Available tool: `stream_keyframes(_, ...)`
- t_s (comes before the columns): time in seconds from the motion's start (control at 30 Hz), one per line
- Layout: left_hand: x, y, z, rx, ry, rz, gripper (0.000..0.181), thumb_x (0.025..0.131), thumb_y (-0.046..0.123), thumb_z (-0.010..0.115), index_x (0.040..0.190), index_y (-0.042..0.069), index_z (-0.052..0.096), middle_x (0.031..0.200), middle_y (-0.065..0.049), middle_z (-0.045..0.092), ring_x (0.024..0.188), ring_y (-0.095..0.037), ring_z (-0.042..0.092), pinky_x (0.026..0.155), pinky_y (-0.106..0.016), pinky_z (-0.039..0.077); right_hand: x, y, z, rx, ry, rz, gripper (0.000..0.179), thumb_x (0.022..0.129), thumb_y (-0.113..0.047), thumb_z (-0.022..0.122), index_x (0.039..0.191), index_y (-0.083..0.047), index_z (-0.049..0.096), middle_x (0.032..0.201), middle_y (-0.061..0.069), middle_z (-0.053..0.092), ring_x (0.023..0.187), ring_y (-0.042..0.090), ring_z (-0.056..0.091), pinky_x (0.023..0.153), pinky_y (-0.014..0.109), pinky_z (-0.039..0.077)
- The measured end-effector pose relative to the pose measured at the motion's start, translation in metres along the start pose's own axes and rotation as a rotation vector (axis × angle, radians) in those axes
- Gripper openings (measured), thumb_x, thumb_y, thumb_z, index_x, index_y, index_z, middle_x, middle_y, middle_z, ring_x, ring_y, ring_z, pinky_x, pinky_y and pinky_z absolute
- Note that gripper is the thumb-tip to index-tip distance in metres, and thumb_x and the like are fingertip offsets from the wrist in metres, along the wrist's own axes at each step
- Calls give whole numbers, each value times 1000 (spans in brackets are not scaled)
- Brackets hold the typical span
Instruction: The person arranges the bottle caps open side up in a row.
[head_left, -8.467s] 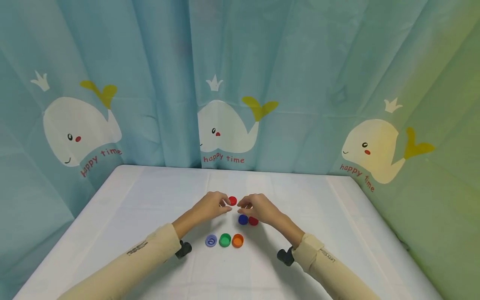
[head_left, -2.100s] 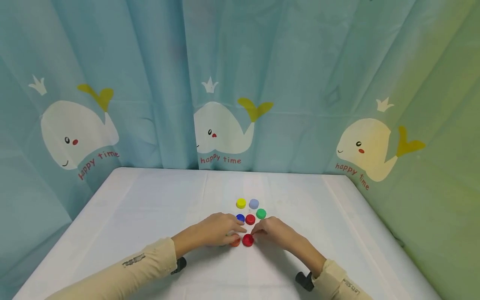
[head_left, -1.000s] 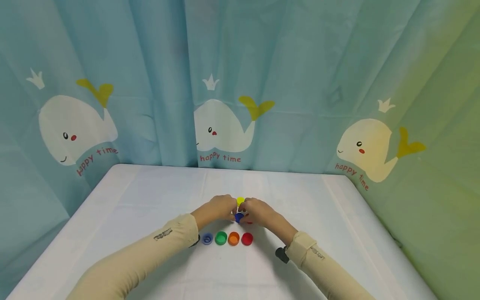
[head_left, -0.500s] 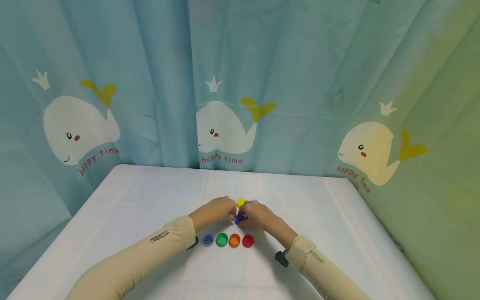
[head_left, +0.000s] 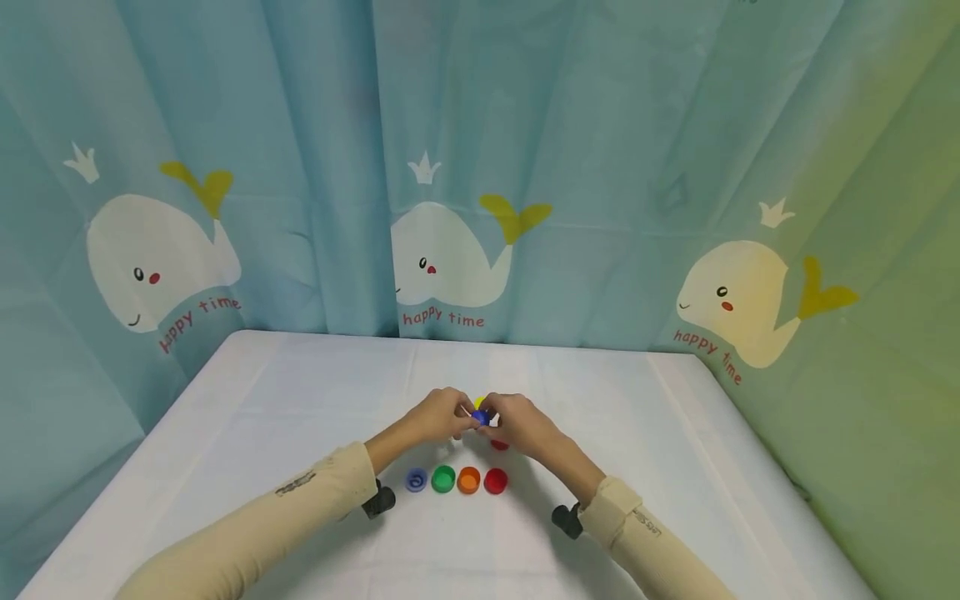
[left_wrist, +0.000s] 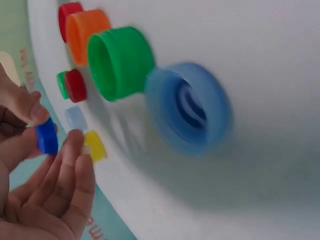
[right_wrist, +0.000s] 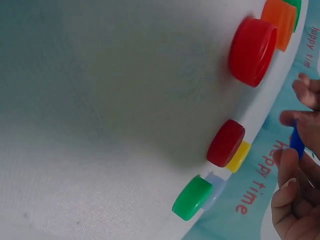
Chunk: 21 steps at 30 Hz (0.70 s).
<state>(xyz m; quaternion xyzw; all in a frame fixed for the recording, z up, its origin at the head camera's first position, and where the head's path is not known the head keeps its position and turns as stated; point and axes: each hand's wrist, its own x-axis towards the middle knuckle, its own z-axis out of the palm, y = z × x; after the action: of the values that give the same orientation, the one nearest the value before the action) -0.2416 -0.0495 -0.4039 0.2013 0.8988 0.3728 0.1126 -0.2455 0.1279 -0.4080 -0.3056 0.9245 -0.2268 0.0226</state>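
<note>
A blue bottle cap is raised above the table between both hands. My left hand touches its left side with thumb and fingertips. From the right, my right hand pinches the same cap. In the left wrist view, the blue cap stands on edge between fingertips of the two hands. The right wrist view shows only a sliver of the blue cap, partly behind fingers. Below the hands, a red cap and a yellow cap lie partly covered.
Nearer me runs a row of caps, lavender, green, orange and red, hollow sides up. Another green cap and a pale blue cap lie under the right hand. A curtain borders the white table.
The blue cap has been picked up off the table by the hands. Since the oldest frame, a red cap has joined the front row, and yellow, pale blue and green caps stand behind.
</note>
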Motion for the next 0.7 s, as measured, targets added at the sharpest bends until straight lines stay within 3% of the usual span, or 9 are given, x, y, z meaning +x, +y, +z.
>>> stream_keyframes(0.17, 0, 4, -1, -146, 83, -33, 24, 89, 13, 66, 105, -5, 65, 79, -12, 68, 62, -22, 65, 55, -25, 49, -2, 2, -1, 87, 94, 18, 27, 82, -15, 75, 105, -6, 64, 88, 1, 66, 70, 9, 58, 61, 17, 49)
stream_keyframes(0.4, -2, 8, -3, -245, 112, -27, 22, 89, 14, 66, 104, -3, 65, 83, -16, 68, 66, -26, 65, 62, -26, 53, -12, -3, -7, 330, 192, 42, 25, 86, -10, 69, 111, -3, 66, 92, 6, 68, 75, 18, 65, 65, 27, 54)
stream_keyframes(0.57, -3, 13, -1, -283, 143, 33, 21, 90, 14, 65, 104, -2, 63, 84, -12, 68, 69, -29, 66, 64, -27, 54, -19, -5, -10, 561, 214, 155, 28, 90, -9, 64, 114, 4, 63, 92, 10, 68, 79, 28, 67, 74, 42, 54)
stream_keyframes(0.7, -6, 18, 4, -305, 204, 89, 18, 90, 12, 65, 103, 1, 62, 86, -11, 68, 71, -28, 66, 63, -26, 53, -23, -7, -11, 730, 250, 217, 29, 90, -9, 64, 113, 8, 61, 95, 14, 67, 82, 31, 67, 77, 42, 53)
